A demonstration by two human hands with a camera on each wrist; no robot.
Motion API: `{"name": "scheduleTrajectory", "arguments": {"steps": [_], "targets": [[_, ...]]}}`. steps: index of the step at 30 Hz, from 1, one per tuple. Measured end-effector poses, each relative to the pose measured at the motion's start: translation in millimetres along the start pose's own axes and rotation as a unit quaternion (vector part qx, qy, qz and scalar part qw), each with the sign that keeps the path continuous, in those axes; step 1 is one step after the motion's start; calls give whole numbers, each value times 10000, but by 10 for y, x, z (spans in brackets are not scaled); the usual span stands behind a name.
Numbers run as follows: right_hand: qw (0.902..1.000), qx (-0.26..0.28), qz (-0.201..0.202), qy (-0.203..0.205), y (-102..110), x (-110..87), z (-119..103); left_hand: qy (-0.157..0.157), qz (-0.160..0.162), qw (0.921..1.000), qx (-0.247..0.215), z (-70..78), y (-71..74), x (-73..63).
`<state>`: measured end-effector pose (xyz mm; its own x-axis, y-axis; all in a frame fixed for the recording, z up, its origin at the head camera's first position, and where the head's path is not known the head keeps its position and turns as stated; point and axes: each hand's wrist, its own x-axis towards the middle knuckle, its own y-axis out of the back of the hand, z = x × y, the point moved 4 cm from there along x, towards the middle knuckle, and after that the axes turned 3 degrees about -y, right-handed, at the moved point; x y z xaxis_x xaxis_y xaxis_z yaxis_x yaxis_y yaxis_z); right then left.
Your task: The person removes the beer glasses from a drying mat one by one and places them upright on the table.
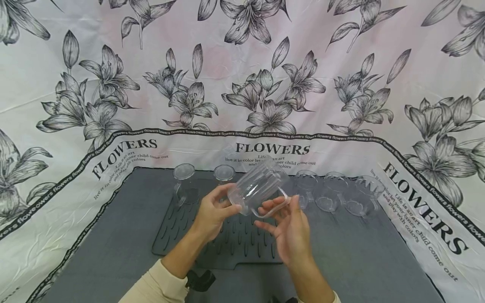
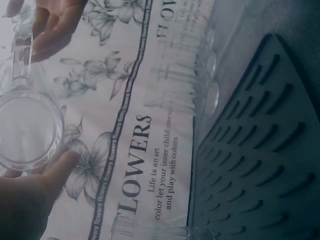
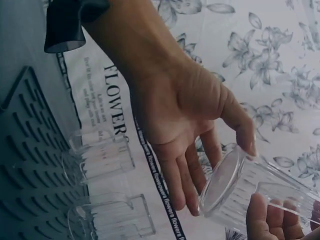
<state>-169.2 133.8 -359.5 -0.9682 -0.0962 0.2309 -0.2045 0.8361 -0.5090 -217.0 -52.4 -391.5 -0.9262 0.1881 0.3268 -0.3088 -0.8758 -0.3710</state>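
Observation:
A clear plastic mug [image 1: 259,187] is held tilted in the air above the dark drying mat [image 1: 242,246]. My left hand [image 1: 214,210] grips it near its base, thumb on the near side. At the handle is my right hand [image 1: 293,233], its fingers curled through the handle loop and its thumb on the outside. In the left wrist view the mug's round base [image 2: 27,131] faces the camera. The right wrist view shows the left thumb and fingers around the base end, with the right fingertips [image 3: 257,212] over the handle.
Two clear mugs stand toward the mat's back: a left one [image 1: 184,185] and one nearer the middle [image 1: 224,172]. Three more clear mugs [image 1: 331,193] stand in a row at the back right of the grey table [image 1: 363,261]. Flower-printed cloth [image 1: 265,105] hangs behind.

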Motion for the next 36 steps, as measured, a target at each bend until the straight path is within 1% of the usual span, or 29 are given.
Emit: {"name": "scheduleTrajectory", "arguments": {"steps": [4, 8, 11, 15, 19, 22, 24, 27, 29, 31, 36], "targets": [[9995, -297, 50, 14, -33, -7, -24, 99, -237, 9995, 162, -24, 10, -14], [9977, -655, 199, -23, -61, -12, -32, 177, -418, 9988, 179, -46, 21, -23], [9952, -939, 273, -80, -77, -14, -31, 303, -577, 9976, 233, -72, 53, -32], [9914, -1285, 184, -172, -102, -18, -16, 494, -803, 9951, 291, -108, 109, -53], [9890, -1459, -1, -225, -130, -25, 13, 580, -1013, 9926, 334, -136, 147, -71], [9889, -1470, -91, -184, -136, -32, 31, 561, -1142, 9907, 471, -150, 164, -80], [9884, -1511, -156, -93, -133, -36, 36, 489, -1211, 9896, 603, -154, 175, -85], [9859, -1648, -289, 88, -130, -43, 34, 352, -1269, 9880, 807, -153, 206, -101], [9832, -1783, -327, 203, -131, -50, 30, 271, -1247, 9877, 904, -153, 243, -123], [9806, -1916, -298, 290, -134, -56, 29, 232, -1184, 9880, 968, -148, 287, -156], [9751, -2160, -20, 508, -129, -75, 28, 99, -1035, 9882, 1123, -111, 416, -249]]}}
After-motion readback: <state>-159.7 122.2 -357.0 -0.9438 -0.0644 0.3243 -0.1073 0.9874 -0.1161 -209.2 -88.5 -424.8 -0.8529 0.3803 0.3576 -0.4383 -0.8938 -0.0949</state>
